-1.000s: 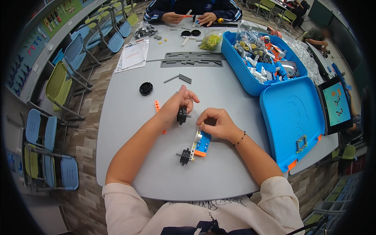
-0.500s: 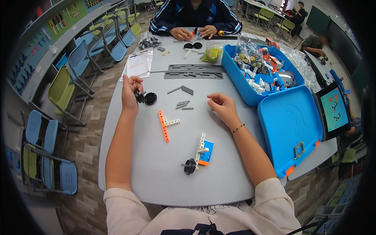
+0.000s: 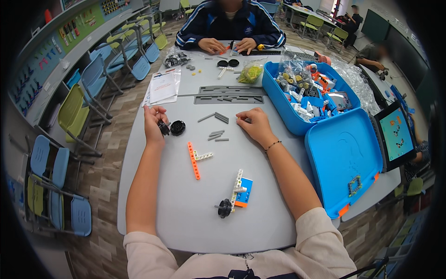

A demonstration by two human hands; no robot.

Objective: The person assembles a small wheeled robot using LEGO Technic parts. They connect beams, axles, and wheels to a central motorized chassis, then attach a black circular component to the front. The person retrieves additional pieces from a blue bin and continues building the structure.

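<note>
My left hand (image 3: pixel 154 122) is closed around a small black wheel hub (image 3: pixel 163 127) above the table's left side. A second round black hub (image 3: pixel 177 128) is right beside it, its hollow side facing up. My right hand (image 3: pixel 254 124) is just right of the loose grey axles (image 3: pixel 220 118), fingers pinched; anything between them is too small to make out. More short grey axles (image 3: pixel 216 135) lie nearer me. An orange beam (image 3: pixel 193 160) joined to a white beam (image 3: pixel 203 156) rests between my forearms. Closer still sits a build of white beam, blue block (image 3: pixel 246 189) and black wheel (image 3: pixel 225 208).
A blue bin (image 3: pixel 290 109) full of building parts stands at the right, its lid (image 3: pixel 344 162) folded open beside a tablet (image 3: pixel 396 132). Paper sheets (image 3: pixel 163 87) lie at the left. Across the table, a person's hands (image 3: pixel 227 45) handle small parts. Grey slotted trays (image 3: pixel 227 99) cross the middle.
My right hand has moved left, closer to the grey axles. My left hand keeps hold of the black hub in about the same place. The view has tilted slightly.
</note>
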